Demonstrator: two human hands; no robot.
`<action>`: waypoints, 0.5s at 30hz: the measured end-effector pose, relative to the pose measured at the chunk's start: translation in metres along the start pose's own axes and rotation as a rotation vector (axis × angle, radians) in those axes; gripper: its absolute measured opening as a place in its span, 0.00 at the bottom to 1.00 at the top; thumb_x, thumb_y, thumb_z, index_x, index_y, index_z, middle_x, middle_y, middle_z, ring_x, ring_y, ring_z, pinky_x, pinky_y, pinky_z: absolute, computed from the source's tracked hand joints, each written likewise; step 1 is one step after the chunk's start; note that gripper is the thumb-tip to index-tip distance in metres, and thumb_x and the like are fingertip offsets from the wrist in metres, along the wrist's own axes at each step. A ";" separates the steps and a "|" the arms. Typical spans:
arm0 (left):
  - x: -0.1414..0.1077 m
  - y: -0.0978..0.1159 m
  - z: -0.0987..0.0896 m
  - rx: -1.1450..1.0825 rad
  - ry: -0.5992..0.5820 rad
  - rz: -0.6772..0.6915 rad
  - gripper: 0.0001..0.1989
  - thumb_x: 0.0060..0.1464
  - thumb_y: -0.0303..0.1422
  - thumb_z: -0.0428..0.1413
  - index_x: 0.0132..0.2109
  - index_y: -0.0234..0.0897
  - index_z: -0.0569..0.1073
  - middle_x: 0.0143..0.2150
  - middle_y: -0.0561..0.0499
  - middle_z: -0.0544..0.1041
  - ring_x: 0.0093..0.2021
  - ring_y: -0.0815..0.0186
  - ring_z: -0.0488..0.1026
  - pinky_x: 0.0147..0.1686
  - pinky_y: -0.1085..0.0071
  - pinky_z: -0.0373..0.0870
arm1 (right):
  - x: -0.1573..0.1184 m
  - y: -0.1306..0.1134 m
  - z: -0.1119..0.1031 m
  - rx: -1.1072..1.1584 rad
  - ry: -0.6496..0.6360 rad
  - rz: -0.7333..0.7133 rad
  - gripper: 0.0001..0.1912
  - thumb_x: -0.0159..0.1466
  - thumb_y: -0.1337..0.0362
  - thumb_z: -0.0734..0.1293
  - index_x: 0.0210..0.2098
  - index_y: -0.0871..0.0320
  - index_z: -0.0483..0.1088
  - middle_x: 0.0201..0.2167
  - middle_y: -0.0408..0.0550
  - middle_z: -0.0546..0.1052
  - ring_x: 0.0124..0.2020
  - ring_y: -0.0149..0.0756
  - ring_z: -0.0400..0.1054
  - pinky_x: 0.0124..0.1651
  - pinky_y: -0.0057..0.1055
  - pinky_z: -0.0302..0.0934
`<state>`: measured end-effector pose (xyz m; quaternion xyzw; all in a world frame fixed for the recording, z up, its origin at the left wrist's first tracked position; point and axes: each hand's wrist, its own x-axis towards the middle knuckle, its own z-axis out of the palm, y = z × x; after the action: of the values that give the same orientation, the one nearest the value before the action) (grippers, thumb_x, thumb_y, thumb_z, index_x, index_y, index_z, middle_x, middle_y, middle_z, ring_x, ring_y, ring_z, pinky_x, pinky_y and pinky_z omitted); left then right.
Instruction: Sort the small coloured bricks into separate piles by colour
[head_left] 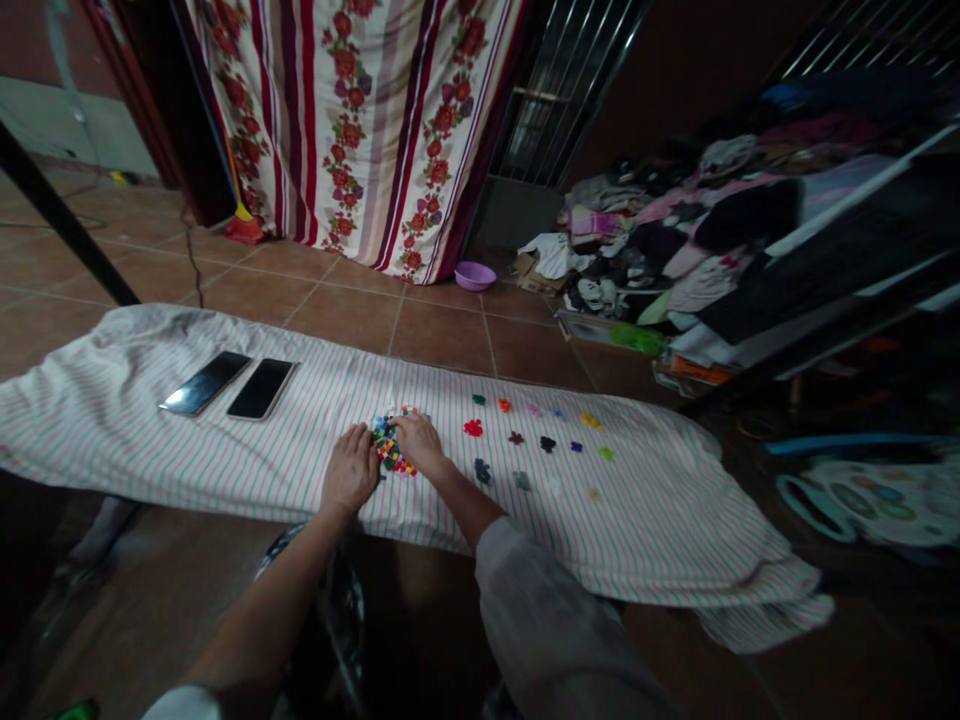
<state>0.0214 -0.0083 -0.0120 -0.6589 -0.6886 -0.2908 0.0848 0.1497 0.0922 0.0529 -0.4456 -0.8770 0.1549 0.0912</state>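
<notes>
A heap of small multicoloured plastic pieces (390,455) lies on a striped cloth (322,440). My left hand (352,468) rests flat on the cloth at the heap's left edge, holding nothing. Over the heap's upper right side is my right hand (420,442), its fingers bent down among the pieces; whatever is between them is hidden. To the right, little groups sorted by colour sit in rough rows, among them red pieces (473,428), yellow pieces (591,421), black pieces (547,444), dark grey pieces (482,470) and lime green pieces (606,454).
Two phones, a left one (206,383) and a right one (261,389), lie on the cloth's left part. Beyond stand a purple basin (475,276), a red broom (244,228) and a flowered curtain (360,130). Piled clothes (675,240) fill the right background.
</notes>
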 end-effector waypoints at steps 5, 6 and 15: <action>0.000 0.000 0.000 0.013 0.007 -0.004 0.19 0.63 0.32 0.41 0.53 0.29 0.69 0.56 0.35 0.72 0.63 0.52 0.63 0.62 0.50 0.62 | -0.001 0.000 0.002 0.017 0.001 0.002 0.14 0.67 0.67 0.62 0.46 0.54 0.77 0.47 0.49 0.76 0.53 0.39 0.64 0.58 0.33 0.53; 0.000 0.000 0.000 0.009 0.006 -0.003 0.18 0.63 0.32 0.41 0.53 0.30 0.69 0.56 0.35 0.72 0.63 0.52 0.63 0.62 0.49 0.62 | 0.000 0.000 0.002 0.014 -0.005 0.006 0.13 0.67 0.66 0.62 0.46 0.54 0.77 0.47 0.49 0.76 0.53 0.39 0.63 0.58 0.33 0.53; 0.001 0.001 0.000 -0.010 0.009 -0.029 0.19 0.63 0.33 0.42 0.54 0.29 0.69 0.57 0.35 0.71 0.63 0.52 0.64 0.62 0.50 0.63 | 0.011 -0.008 -0.006 -0.097 -0.077 0.000 0.14 0.67 0.64 0.62 0.48 0.50 0.76 0.46 0.50 0.75 0.52 0.40 0.63 0.54 0.32 0.55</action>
<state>0.0224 -0.0077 -0.0116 -0.6478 -0.6963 -0.2984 0.0803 0.1390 0.0979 0.0614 -0.4434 -0.8862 0.1293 0.0356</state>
